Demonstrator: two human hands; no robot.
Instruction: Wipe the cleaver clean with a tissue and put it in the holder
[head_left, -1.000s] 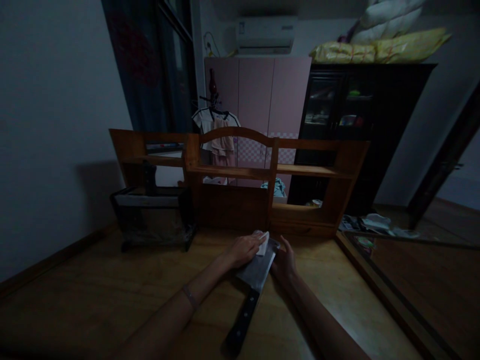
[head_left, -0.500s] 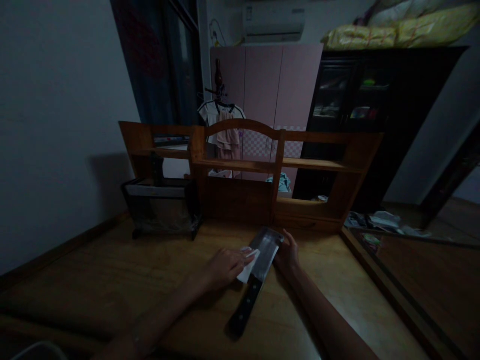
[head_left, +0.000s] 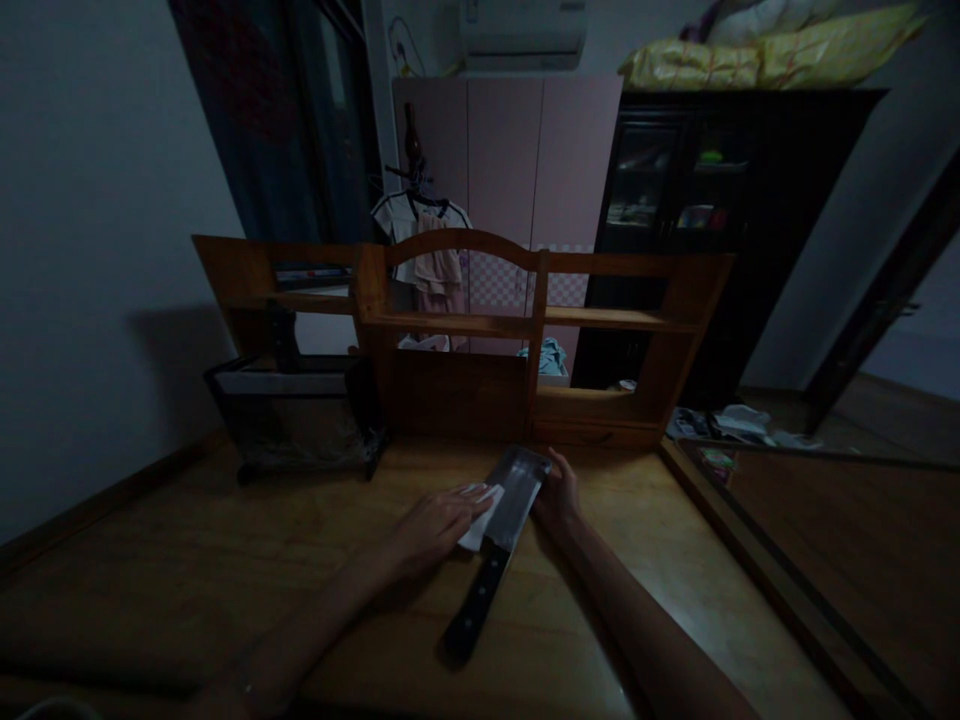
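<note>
A cleaver (head_left: 519, 505) is held over the wooden desk, its wide metal blade slanting away from me and its black riveted handle (head_left: 475, 608) pointing back toward me. My right hand (head_left: 559, 497) grips the blade at its far right edge, with the thumb up by the corner and the other fingers mostly hidden behind the metal. In my left hand (head_left: 441, 522) is a white tissue or cloth (head_left: 478, 528), pressed on the left part of the blade near the handle. The fingers of that hand lie together over it.
A black-framed box-like stand (head_left: 289, 382) is on the left of the desk (head_left: 315, 560), with a black handle-shaped thing on top. Behind the cleaver runs a wooden shelf unit (head_left: 461, 322). The wall (head_left: 90, 300) bounds the left side; a raised edge (head_left: 739, 560) runs along the right.
The whole view has shifted, so things appear farther left. My left hand and the tissue remain at the blade, with the fingers lying flatter over it. The right hand keeps its grip.
</note>
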